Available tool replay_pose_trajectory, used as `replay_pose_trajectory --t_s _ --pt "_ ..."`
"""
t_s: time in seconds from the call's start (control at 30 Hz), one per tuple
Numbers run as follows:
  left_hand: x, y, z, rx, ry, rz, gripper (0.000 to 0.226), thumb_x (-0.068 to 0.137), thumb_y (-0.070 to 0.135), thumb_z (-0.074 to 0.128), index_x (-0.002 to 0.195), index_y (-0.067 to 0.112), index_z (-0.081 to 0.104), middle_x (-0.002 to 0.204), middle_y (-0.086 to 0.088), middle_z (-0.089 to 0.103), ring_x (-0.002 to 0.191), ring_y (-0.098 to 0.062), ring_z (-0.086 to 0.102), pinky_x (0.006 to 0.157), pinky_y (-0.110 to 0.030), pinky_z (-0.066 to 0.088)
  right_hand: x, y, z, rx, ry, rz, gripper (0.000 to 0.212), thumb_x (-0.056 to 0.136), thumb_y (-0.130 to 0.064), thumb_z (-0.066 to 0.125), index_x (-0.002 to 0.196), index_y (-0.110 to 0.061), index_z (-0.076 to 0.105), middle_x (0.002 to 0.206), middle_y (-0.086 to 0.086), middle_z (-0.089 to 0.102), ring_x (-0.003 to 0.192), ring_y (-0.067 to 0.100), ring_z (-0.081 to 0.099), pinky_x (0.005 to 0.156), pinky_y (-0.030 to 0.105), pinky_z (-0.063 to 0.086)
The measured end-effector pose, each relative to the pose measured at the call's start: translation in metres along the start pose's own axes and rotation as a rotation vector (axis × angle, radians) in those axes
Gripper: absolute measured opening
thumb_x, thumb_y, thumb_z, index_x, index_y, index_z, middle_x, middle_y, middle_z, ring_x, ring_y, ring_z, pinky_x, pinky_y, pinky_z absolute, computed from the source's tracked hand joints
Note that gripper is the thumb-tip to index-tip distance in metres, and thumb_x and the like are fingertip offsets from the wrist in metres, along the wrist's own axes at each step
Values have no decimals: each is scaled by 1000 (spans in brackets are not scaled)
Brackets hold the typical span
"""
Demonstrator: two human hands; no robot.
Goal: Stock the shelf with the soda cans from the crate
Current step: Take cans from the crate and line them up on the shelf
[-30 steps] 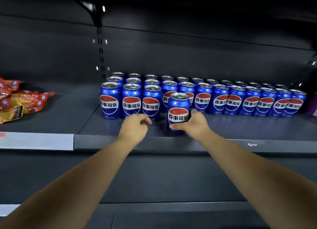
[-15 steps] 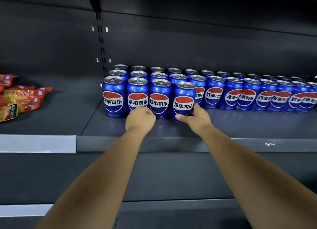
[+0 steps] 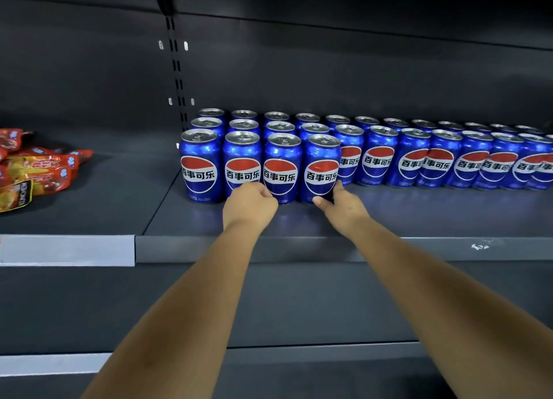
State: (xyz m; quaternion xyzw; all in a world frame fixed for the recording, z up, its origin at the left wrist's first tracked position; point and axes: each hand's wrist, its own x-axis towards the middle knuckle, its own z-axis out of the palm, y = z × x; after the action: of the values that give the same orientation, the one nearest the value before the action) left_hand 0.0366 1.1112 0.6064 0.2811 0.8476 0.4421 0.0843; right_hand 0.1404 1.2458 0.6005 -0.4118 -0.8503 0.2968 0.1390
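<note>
Near row: four soda cans (image 3: pixel 200 165) upright on the shelf (image 3: pixel 419 213), left end. Right hand (image 3: pixel 341 207) grips the fourth can (image 3: pixel 321 159) at its base. Left hand (image 3: pixel 250 207) fisted, empty, before the second can (image 3: pixel 242 156). Two longer rows behind run off right, uncountable.

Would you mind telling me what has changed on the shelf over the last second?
The right hand slid the fourth can back from the shelf edge into line beside the third can, and still holds its base. The left hand stayed curled before the cans. The snack packets did not move.
</note>
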Motion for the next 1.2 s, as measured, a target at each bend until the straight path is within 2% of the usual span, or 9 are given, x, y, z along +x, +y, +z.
replay_pose_trajectory --t_s 0.07,0.2,0.37,0.47,0.53,0.63,0.9,1.07,1.2 --pt "1 0 0 -9 0 -2 25 78 6 47 86 14 68 84 -2 69 86 -22 62 81 -34 52 0 -2 0 -33 -14 11 76 98 -36 46 151 -8 0 148 12 37 135 30 36 110 41 32" --pt "2 -2 1 -33 2 1 23 78 5 47 83 14 68 82 -4 69 86 -24 62 81 -36 53 0 -3 0 -62 -25 17 76 99 -36 44 150 -7 -4 150 14 34 136 31 34 111 43 30" --pt "2 -2 0 -59 10 -10 24 79 4 46 85 9 68 84 -8 69 87 -24 62 81 -35 52 -5 -4 -1 0 -39 19 82 98 -34 44 149 -9 -15 152 13 31 138 31 31 114 42 26" --pt "0 -2 -4 -68 -18 7 26 82 2 43 90 4 68 89 -12 69 89 -26 62 83 -37 51 -12 -6 -3 55 4 24 84 98 -32 47 149 -10 -16 149 13 36 135 31 36 110 41 32" --pt "-6 0 -8 0 -57 56 27 85 2 41 93 1 66 94 -15 68 88 -25 60 82 -37 50 -23 -8 -6 59 59 -11 79 98 -29 46 150 -9 -11 143 13 43 130 30 42 105 38 37" --pt "-22 8 -10 159 -72 163 22 87 7 44 92 10 66 102 -6 66 95 -24 59 83 -36 50 -45 -9 -8 -49 65 -115 69 99 -28 43 151 -7 3 140 14 46 127 30 44 99 35 39" --pt "-85 43 -3 342 -30 297 22 88 11 47 106 10 61 109 -9 63 101 -27 57 82 -34 47 -91 -6 -36 -194 67 -246 62 99 -27 44 149 -4 16 135 19 48 125 33 44 98 37 40" --pt "-128 64 7 436 -6 327 25 89 11 47 109 9 60 114 -10 61 105 -28 56 86 -36 47 -128 13 -57 -279 108 -336 46 97 -30 47 134 -5 38 118 16 58 107 32 55 74 33 43" --pt "-164 69 20 550 -20 341 25 92 14 45 112 9 59 116 -11 60 104 -29 56 79 -34 46 -160 33 -69 -317 75 -367 42 96 -31 46 129 -6 43 117 14 59 105 32 57 74 33 43"
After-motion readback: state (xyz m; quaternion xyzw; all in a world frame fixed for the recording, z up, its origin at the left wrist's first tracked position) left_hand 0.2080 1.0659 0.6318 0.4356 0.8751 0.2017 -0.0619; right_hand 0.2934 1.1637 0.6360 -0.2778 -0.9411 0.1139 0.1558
